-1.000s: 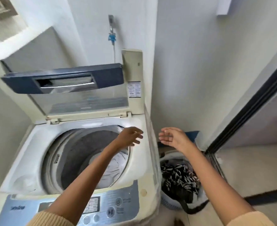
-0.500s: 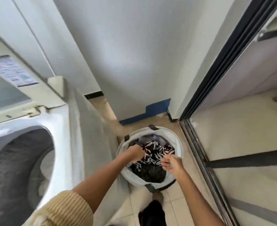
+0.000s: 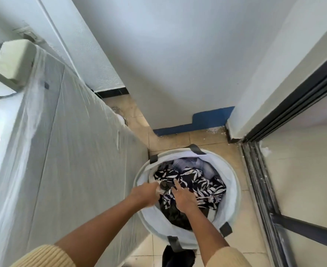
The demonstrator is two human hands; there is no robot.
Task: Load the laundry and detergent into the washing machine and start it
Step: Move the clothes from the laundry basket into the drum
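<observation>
From my remote seat I look down at a round white laundry basket [image 3: 233, 191] standing on the tiled floor [image 3: 207, 139], at about 5 o'clock in the view. It sits just beside the washing machine [image 3: 72, 151], whose film-wrapped side panel fills the 9 o'clock side. A sliver of the open tub shows at the far left edge.

The basket is full. A black-and-white leaf-print garment [image 3: 203, 182] lies on top, and a blue-grey garment [image 3: 193, 164] shows behind it at the basket's 12 o'clock.

Both hands are down inside. The left hand [image 3: 146, 192] is at the basket's 9 o'clock wall with its fingers turned down into the cloth. It is blurred, so I cannot tell whether it has closed on anything. The right hand [image 3: 184, 198] lies spread on the leaf-print garment with its fingers straight.

A dark sliding door frame [image 3: 274, 170] runs along the 3 o'clock side, and a blue skirting strip [image 3: 201, 122] lies at the basket's 12 o'clock.
</observation>
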